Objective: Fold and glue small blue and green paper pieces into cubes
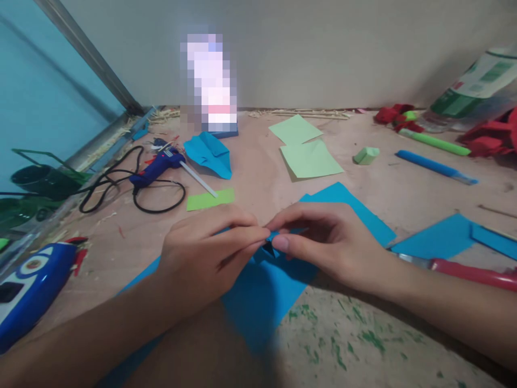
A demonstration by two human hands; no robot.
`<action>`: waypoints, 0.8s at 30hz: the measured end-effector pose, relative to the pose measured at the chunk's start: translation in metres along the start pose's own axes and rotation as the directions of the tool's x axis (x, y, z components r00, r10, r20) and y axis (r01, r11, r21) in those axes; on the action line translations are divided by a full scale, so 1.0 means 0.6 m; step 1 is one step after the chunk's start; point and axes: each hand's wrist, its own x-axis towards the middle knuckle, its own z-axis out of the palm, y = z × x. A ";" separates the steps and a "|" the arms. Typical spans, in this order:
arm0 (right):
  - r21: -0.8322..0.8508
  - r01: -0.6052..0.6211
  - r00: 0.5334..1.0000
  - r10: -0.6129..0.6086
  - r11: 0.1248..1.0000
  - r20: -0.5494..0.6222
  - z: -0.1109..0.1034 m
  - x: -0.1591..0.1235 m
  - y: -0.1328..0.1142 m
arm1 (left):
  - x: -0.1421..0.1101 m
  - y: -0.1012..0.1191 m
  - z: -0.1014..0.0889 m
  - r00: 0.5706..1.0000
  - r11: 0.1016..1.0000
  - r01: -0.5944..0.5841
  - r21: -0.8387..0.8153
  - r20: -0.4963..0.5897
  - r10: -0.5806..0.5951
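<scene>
Blue paper sheet (262,291) at frame centre, likely light and easily creased; left hand (202,256) and right hand (323,245) both pinch its small folded tip.

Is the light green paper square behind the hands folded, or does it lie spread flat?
Spread flat. The light green square lies open on the table with no visible folds, partly overlapping a second green sheet behind it.

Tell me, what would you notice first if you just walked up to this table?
Two bare hands, left hand and right hand, meet at the centre, pinching a small folded blue paper piece over a big blue paper sheet. Behind them to the left lies a blue glue gun with a black cord.
</scene>
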 end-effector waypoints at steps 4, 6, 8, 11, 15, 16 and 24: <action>0.009 -0.001 1.000 0.001 1.000 0.010 0.001 0.001 -0.002 | 0.002 0.004 -0.002 1.000 0.999 -0.027 0.046 -0.006 0.027; 0.014 -0.010 1.000 0.010 1.000 0.011 0.001 0.000 -0.003 | 0.003 0.006 -0.004 0.999 0.997 -0.044 0.065 -0.012 0.045; 0.012 -0.016 1.000 0.016 1.000 0.013 0.001 0.000 -0.003 | 0.004 0.008 -0.006 0.999 0.997 -0.046 0.065 -0.014 0.047; 0.005 -0.017 1.000 0.017 1.000 0.008 0.001 -0.001 -0.003 | 0.005 0.011 -0.007 1.000 0.998 -0.028 0.064 -0.010 0.029; 0.005 -0.016 1.000 0.016 1.000 0.010 0.002 0.000 -0.002 | 0.003 0.014 -0.007 1.000 0.998 -0.015 0.056 -0.016 0.016; 0.006 -0.015 1.000 0.015 1.000 0.012 0.002 0.000 -0.002 | 0.003 0.014 -0.007 1.000 0.998 -0.014 0.055 -0.013 0.015; 0.027 -0.004 1.000 0.003 1.000 0.029 0.000 0.003 -0.003 | 0.003 0.016 -0.008 0.999 0.998 -0.040 0.039 -0.008 0.041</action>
